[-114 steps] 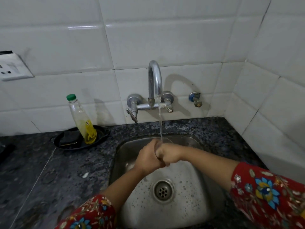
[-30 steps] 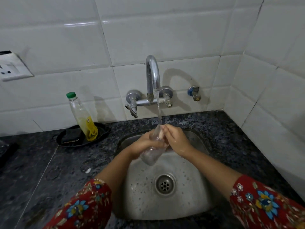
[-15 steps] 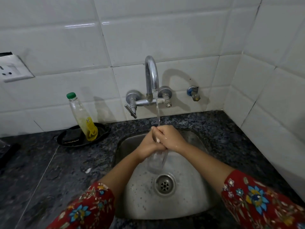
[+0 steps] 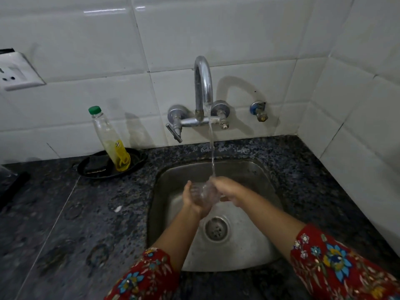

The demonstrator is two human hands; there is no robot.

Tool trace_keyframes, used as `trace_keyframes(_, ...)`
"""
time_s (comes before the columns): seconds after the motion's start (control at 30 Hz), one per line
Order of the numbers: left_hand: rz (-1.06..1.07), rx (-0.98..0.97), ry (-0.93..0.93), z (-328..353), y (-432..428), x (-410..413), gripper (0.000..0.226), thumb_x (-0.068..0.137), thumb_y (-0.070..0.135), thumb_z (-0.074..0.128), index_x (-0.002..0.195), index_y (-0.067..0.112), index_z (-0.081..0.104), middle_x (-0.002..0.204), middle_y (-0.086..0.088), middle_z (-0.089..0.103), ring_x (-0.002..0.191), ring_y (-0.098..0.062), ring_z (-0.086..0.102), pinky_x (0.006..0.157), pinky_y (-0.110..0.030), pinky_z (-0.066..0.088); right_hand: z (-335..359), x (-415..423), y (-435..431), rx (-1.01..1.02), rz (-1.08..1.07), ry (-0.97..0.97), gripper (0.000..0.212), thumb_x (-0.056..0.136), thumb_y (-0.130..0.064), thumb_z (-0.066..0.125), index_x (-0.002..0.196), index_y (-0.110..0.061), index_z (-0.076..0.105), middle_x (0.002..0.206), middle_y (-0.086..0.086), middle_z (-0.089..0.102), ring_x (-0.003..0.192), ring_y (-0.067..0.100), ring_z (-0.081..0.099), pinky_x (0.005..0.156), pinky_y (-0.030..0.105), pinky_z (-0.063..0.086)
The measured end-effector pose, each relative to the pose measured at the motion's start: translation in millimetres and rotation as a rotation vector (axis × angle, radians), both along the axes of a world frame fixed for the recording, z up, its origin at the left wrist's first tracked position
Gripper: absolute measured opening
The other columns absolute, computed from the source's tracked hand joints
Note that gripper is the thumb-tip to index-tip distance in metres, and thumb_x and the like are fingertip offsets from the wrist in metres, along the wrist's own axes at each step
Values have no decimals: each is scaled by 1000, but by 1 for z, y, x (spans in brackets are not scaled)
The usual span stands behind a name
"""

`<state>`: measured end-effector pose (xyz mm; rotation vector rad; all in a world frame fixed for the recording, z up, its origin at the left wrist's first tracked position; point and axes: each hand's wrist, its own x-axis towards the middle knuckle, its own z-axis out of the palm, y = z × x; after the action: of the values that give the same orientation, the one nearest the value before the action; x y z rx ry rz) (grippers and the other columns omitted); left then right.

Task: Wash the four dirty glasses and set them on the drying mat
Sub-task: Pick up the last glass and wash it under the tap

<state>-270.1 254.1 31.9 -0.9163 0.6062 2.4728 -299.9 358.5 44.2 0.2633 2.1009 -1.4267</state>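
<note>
A clear drinking glass (image 4: 205,194) lies tilted between both hands over the steel sink (image 4: 255,252). My left hand (image 4: 191,201) cups it from below and the left. My right hand (image 4: 227,190) grips its right end, fingers wrapped over it. Water runs from the chrome tap (image 4: 202,83) in a thin stream (image 4: 211,148) that lands on the glass where the hands meet. Much of the glass is hidden by fingers and splashing water. At the far left edge a sliver of another clear glass (image 4: 6,171) shows on the counter. No drying mat is in view.
A dish-soap bottle (image 4: 109,139) with a green cap stands in a black dish (image 4: 134,164) beside a dark scrubber (image 4: 96,164) left of the sink. Dark speckled granite counter (image 4: 75,224) surrounds the sink. White tiled walls close the back and right. A drain (image 4: 216,229) sits mid-basin.
The glass has turned from hanging upright under my hands to lying tilted sideways in them. My hands have dropped slightly lower into the sink, and water still runs.
</note>
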Motion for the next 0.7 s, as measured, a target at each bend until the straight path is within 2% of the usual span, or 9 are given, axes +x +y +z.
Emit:
trace_keyframes(0.1, 152, -46, 61, 15, 19, -19, 60, 100, 45, 29, 150, 10, 27, 153, -13, 35, 144, -26, 28, 113, -40, 27, 4, -1, -5, 63, -140, 272, 52, 100, -47, 24, 118, -12, 59, 123, 16, 62, 115, 31, 57, 98, 40, 45)
trace_keyframes(0.2, 134, -12, 76, 31, 26, -33, 61, 99, 46, 32, 148, 10, 30, 156, -9, 29, 145, -27, 27, 115, -39, 24, 11, 10, 3, 309, -62, 764, 39, 102, -34, 31, 127, -12, 50, 121, 14, 63, 111, 31, 59, 86, 36, 47)
trace_keyframes(0.27, 170, 144, 7, 35, 23, -43, 64, 98, 49, 36, 144, 5, 37, 151, -15, 37, 140, -31, 33, 113, -40, 27, 15, 15, 14, 353, 67, 916, 45, 101, -30, 34, 143, -12, 35, 137, 12, 52, 124, 25, 49, 98, 33, 42)
trace_keyframes(0.37, 86, 150, -36, 30, 17, -53, 67, 92, 57, 45, 132, 4, 50, 127, -22, 57, 124, -35, 50, 99, -47, 37, 21, 20, 32, 328, 301, 900, 62, 100, -22, 39, 152, -13, 8, 158, 8, 14, 145, 19, 15, 118, 33, 22)
trace_keyframes(0.43, 14, 76, 5, 25, 14, -56, 66, 88, 59, 49, 126, 5, 56, 121, -21, 61, 115, -35, 55, 92, -49, 39, 28, 21, 36, 406, 429, 827, 81, 91, -17, 53, 152, -14, 1, 159, 6, 4, 145, 21, 11, 116, 33, 25)
trace_keyframes(0.5, -4, -74, 73, 21, 14, -59, 56, 88, 52, 54, 119, 5, 59, 118, -18, 63, 103, -31, 60, 90, -45, 41, 38, 20, 25, 736, 430, 805, 82, 81, -13, 64, 147, -10, 15, 148, 15, 25, 133, 29, 34, 100, 36, 43)
trace_keyframes(0.57, 32, -297, 99, 16, 18, -63, 51, 79, 37, 72, 115, 3, 59, 114, -16, 66, 91, -26, 65, 80, -37, 51, 47, 15, 7, 1010, 359, 747, 61, 80, -9, 67, 132, -6, 35, 129, 16, 48, 115, 31, 54, 85, 37, 50)
trace_keyframes(0.63, 47, -530, 76, 15, 18, -69, 49, 69, 21, 82, 110, 3, 61, 99, -14, 70, 79, -25, 68, 64, -32, 54, 55, 10, -7, 1005, 301, 650, 46, 78, -14, 69, 119, -7, 50, 114, 12, 62, 104, 27, 63, 79, 34, 52)
trace_keyframes(0.7, -147, -547, 151, 22, 12, -67, 31, 79, 27, 72, 100, 6, 64, 82, -10, 67, 68, -23, 64, 59, -31, 51, 64, 0, -4, 767, 269, 474, 31, 71, -17, 74, 100, -10, 64, 88, 5, 69, 81, 19, 69, 67, 27, 54)
